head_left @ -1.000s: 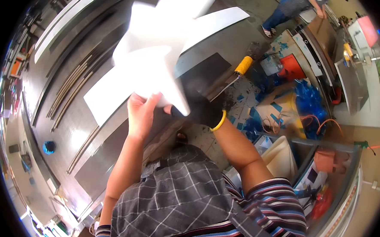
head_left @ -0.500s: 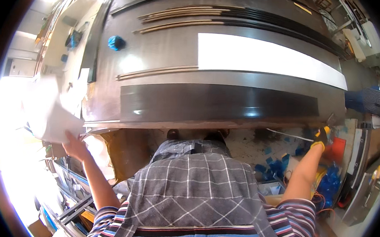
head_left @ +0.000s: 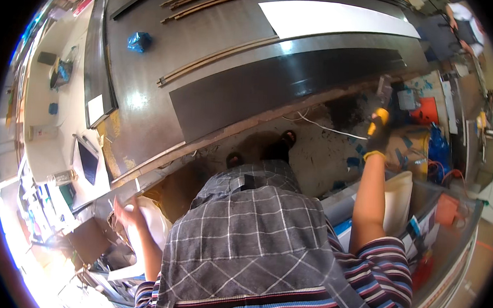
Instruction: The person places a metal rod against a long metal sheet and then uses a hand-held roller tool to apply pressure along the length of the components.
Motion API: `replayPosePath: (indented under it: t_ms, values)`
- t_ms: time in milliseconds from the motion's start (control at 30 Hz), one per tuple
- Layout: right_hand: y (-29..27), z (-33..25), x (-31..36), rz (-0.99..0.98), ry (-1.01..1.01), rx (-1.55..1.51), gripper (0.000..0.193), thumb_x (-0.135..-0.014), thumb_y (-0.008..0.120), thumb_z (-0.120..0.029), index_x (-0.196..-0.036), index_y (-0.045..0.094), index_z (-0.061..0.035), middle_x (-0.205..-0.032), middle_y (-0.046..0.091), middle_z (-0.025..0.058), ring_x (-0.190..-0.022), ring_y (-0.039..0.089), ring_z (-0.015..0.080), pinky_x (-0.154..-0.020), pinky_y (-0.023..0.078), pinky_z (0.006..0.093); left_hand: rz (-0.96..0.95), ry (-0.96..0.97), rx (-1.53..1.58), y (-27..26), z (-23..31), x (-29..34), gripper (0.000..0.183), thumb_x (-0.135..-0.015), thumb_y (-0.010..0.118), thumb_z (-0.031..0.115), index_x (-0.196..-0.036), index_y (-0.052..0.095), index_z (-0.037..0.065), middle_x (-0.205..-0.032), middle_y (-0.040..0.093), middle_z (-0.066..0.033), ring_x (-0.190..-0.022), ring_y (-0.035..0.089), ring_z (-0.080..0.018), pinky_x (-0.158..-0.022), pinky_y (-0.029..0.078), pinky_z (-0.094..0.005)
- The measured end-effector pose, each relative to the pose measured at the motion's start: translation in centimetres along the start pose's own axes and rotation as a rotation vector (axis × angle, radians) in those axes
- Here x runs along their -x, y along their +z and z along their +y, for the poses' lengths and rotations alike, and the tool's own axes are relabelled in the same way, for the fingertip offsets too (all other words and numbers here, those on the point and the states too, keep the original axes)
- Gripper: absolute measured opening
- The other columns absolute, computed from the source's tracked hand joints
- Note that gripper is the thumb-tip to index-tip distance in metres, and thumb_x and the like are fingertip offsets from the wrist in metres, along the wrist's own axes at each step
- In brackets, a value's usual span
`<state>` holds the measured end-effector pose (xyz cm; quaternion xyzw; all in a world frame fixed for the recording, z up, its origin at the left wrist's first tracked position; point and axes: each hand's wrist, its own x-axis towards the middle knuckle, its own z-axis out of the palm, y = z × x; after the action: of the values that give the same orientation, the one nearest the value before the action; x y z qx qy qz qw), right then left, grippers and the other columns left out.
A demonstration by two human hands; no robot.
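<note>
My right grip [head_left: 378,137], gloved in black and out between two and three o'clock, is wrapped round a yellow-handled tool [head_left: 380,116] whose grey head points away toward the desk's edge (the head is too blurred for me to name). At eight o'clock my left grip [head_left: 132,214] is bare, beside a curved white sheet [head_left: 156,222]; I cannot tell whether I am pinching it.

As for progress, I judge that the tool is in hand but not at work, its head touching no sheet that I can see. Straight ahead, between twelve and one, a long dark sheet [head_left: 283,83] lies flat along the near side of the desk [head_left: 142,129]. A white strip [head_left: 331,22] lies flat beyond it at one o'clock, the two set apart. What is left to do with them, the view does not settle.

Farther round, slim rods [head_left: 218,60] lie between eleven and twelve, and a blue crumpled ball [head_left: 138,42] sits between ten and eleven. A pale cord [head_left: 331,128] trails across the floor toward my right grip, and could snag, I think. Past the tool, a red bucket [head_left: 425,111] and blue plastic [head_left: 439,154] crowd that side near three o'clock. Another person [head_left: 466,31] is at two, well apart from me.
</note>
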<state>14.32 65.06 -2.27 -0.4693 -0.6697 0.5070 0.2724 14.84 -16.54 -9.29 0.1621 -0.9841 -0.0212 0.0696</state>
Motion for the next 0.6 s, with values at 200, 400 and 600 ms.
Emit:
replayPosePath:
  t_ms: [200,400,600]
  values:
    - [3.4,-3.2,5.2,-0.182,-0.266,0.171,0.028,-0.081,0.074,-0.023,-0.096,0.06,-0.0035,-0.071,0.06,0.0019,-0.055,0.057,0.0098,-0.05,0.043,0.0243,-0.201,0.542,0.228,-1.4,12.9,-10.5,0.036,-0.071,0.08,0.022,-0.098,0.063,0.007,-0.093,0.06,-0.011,-0.093,0.056,-0.0331,-0.084,0.045,-0.0444]
    - [7.9,-0.7,13.9,-0.47,-0.301,0.179,0.042,-0.084,0.07,-0.035,-0.109,0.061,-0.003,-0.087,0.066,0.0089,-0.082,0.064,0.0245,-0.074,0.051,0.0359,-0.135,0.773,0.301,0.6,14.2,-11.5,0.023,-0.073,0.078,0.02,-0.078,0.061,0.005,-0.079,0.06,-0.01,-0.08,0.058,-0.0313,-0.071,0.047,-0.0418]
    - [15.3,-3.5,30.0,-1.095,-0.429,0.287,0.044,-0.083,0.072,-0.024,-0.12,0.057,-0.0049,-0.103,0.068,0.0126,-0.095,0.067,0.0257,-0.083,0.052,0.0365,-0.163,0.705,0.335,-2.0,18.5,-10.5,0.025,-0.073,0.078,0.021,-0.076,0.06,0.005,-0.079,0.059,-0.01,-0.08,0.058,-0.0321,-0.07,0.047,-0.0421]
